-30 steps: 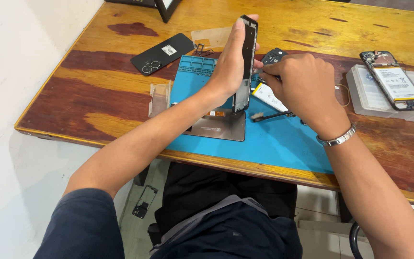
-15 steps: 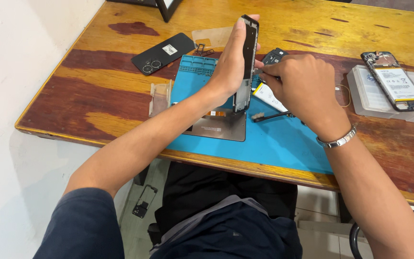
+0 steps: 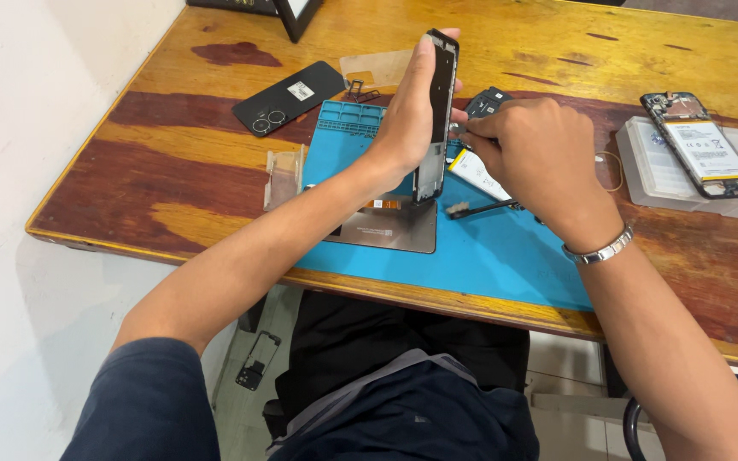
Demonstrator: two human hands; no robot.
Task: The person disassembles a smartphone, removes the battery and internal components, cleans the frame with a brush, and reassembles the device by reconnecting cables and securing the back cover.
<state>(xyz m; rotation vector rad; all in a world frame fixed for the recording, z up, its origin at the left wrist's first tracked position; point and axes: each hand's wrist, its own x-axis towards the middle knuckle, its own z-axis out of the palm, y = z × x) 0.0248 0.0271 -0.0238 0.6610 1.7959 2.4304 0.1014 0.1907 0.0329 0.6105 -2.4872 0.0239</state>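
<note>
From my feed, the phone frame [image 3: 437, 111] stood on the mat [image 3: 506, 256] at centre; the back cover [image 3: 288, 96] lay at ten o'clock, the opened phone [image 3: 700, 145] on a tray [image 3: 642, 162] at three o'clock.

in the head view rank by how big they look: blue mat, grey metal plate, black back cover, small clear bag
1. blue mat
2. grey metal plate
3. black back cover, close to the plate and farther from the camera, so unsure
4. small clear bag

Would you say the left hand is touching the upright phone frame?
Touching. The head view shows the left hand wrapped around the phone frame, palm against its back and fingertips over its top edge, holding it upright above the blue mat.
</note>
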